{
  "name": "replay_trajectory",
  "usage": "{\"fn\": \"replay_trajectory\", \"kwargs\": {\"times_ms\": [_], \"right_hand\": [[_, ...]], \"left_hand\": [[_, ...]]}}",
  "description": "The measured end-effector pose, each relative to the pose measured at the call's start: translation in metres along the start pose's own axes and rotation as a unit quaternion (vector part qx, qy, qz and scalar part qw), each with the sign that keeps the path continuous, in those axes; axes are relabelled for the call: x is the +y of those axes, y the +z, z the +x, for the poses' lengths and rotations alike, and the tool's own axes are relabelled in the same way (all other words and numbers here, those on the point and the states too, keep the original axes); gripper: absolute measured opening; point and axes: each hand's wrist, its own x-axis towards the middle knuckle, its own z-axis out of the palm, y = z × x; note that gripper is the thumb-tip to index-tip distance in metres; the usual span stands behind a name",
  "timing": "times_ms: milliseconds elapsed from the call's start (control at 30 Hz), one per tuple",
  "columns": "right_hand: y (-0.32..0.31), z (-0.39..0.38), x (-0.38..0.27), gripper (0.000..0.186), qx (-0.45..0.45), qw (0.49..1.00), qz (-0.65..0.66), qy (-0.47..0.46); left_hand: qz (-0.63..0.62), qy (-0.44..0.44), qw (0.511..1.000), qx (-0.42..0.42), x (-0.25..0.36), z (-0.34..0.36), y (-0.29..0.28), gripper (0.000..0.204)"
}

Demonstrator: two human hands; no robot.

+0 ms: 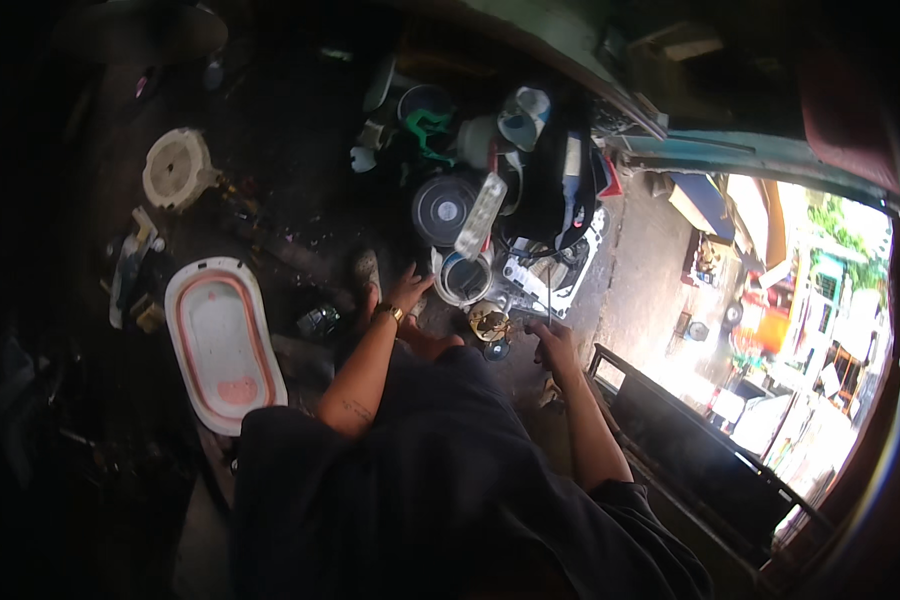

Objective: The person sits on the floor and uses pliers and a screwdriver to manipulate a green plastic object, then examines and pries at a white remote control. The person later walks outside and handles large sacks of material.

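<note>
My left hand (408, 288), with a gold watch at the wrist, reaches out with fingers apart and holds nothing, beside a white bucket (449, 294) with dark contents. My right hand (552, 342) is closed on a long thin metal rod (550, 300) that points up toward a white-and-black appliance part (538, 291). A small yellowish mechanical part (486, 321) lies on the floor between my hands. Above the bucket are a dark round lid (438, 208) and a pale perforated strip (482, 215).
A white-and-pink basin (220, 345) and a cream round plastic part (173, 168) lie left. Cluttered appliance parts, a green piece (430, 135) among them, fill the upper middle. A dark metal frame (690, 450) stands right, before a bright doorway with cardboard and piled items (755, 325) outside.
</note>
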Motion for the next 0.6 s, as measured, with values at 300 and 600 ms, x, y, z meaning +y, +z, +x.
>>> {"fn": "replay_trajectory", "kwargs": {"times_ms": [300, 600], "right_hand": [[0.013, 0.049, 0.02, 0.046, 0.028, 0.996, -0.007, -0.087], [0.06, 0.128, 0.032, 0.038, -0.035, 0.951, -0.154, -0.265]], "left_hand": [[-0.054, -0.149, 0.965, 0.208, -0.139, -0.147, -0.148, 0.05], [-0.162, -0.296, 0.864, 0.375, -0.125, -0.302, -0.275, 0.047]]}}
